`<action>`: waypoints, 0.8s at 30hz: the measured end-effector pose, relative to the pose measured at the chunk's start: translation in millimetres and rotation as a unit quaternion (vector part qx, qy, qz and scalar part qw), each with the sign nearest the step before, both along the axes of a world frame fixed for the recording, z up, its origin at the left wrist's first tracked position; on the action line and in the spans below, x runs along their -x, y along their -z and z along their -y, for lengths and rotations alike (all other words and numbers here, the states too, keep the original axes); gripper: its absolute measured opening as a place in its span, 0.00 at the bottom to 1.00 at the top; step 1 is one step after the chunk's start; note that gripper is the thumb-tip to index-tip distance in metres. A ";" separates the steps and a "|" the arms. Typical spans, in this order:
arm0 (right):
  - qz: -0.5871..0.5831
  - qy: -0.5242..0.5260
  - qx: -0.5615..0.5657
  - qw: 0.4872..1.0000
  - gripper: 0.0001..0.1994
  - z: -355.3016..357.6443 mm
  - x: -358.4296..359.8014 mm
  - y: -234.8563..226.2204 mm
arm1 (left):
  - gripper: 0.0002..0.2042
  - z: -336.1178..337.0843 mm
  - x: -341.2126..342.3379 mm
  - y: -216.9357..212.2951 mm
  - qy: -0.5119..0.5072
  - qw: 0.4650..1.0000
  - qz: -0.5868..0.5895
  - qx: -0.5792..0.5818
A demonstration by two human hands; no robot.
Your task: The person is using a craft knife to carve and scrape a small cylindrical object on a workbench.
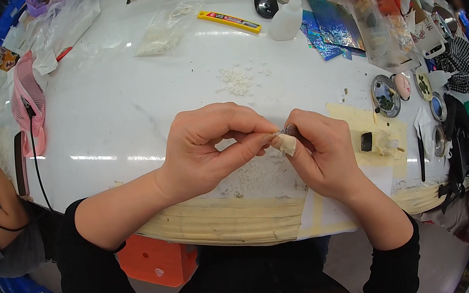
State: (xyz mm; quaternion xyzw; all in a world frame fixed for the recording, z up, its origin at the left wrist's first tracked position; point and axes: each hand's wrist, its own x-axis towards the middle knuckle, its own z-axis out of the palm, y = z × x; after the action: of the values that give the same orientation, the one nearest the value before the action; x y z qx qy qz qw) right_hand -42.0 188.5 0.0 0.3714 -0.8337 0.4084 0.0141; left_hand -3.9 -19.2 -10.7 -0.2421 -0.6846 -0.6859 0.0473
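My left hand (203, 142) and my right hand (326, 153) meet above the white table, fingertips almost touching. Each pinches thumb against index finger on something tiny with a greyish glint, too small to make out. A piece of cream tape (288, 145) is wrapped about my right thumb. Below the hands, pale crumbs lie scattered on the tabletop. A little pile of white granules (238, 79) sits beyond them. To the right of my right hand, a small black block (367, 141) rests on cream tape stuck to the table.
A yellow cutter (229, 22), car keys (265, 4) and a white squeeze bottle (287, 19) lie at the back. Round tins (385, 95) and black tweezers (421, 152) are at the right. A pink mesh pouch (28, 99) lies left. Other people sit at both sides.
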 end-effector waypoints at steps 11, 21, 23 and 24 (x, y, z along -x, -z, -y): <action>-0.009 -0.013 0.007 1.000 0.05 -1.6 1.0 -2.4 | 0.09 1.5 0.5 -1.6 -0.007 0.999 -0.030 0.040; -0.031 -0.032 -0.010 0.999 0.07 -5.1 2.3 -2.0 | 0.09 2.2 0.6 -1.2 -0.013 0.998 -0.035 0.051; -0.034 -0.038 -0.011 0.999 0.07 -5.3 3.5 -2.6 | 0.09 2.6 1.0 -2.3 -0.016 0.998 -0.031 0.051; -0.035 -0.042 -0.011 0.998 0.07 -5.3 3.8 -3.3 | 0.09 2.7 0.9 -2.3 -0.015 0.998 -0.031 0.050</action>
State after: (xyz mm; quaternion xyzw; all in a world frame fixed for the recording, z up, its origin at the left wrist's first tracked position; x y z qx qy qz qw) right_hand -45.8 193.9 3.2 0.4202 -0.8208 0.3862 0.0225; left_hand -4.8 -21.8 -8.4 -0.2547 -0.7201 -0.6419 0.0667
